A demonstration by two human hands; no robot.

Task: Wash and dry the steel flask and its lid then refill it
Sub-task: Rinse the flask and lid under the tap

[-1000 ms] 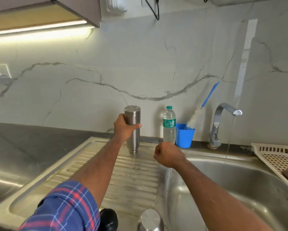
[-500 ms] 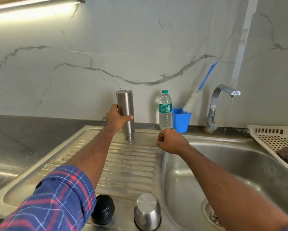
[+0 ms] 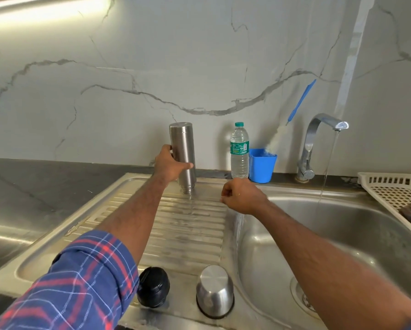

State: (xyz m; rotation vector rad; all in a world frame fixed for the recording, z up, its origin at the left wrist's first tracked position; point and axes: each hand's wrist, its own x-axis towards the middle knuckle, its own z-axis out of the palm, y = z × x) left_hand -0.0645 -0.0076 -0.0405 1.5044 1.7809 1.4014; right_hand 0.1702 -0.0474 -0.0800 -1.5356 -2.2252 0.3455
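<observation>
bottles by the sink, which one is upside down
The steel flask, gripped by the left hand, stands mouth-down on the draining board. The plastic water bottle is upright with its green cap on.

The scene is seen from a single head-worn wide-angle camera, aimed forward and down over both forearms. The ribbed stainless-steel sink drainboard is viewed from close above, with the white marble-veined wall faced beyond it.
</observation>
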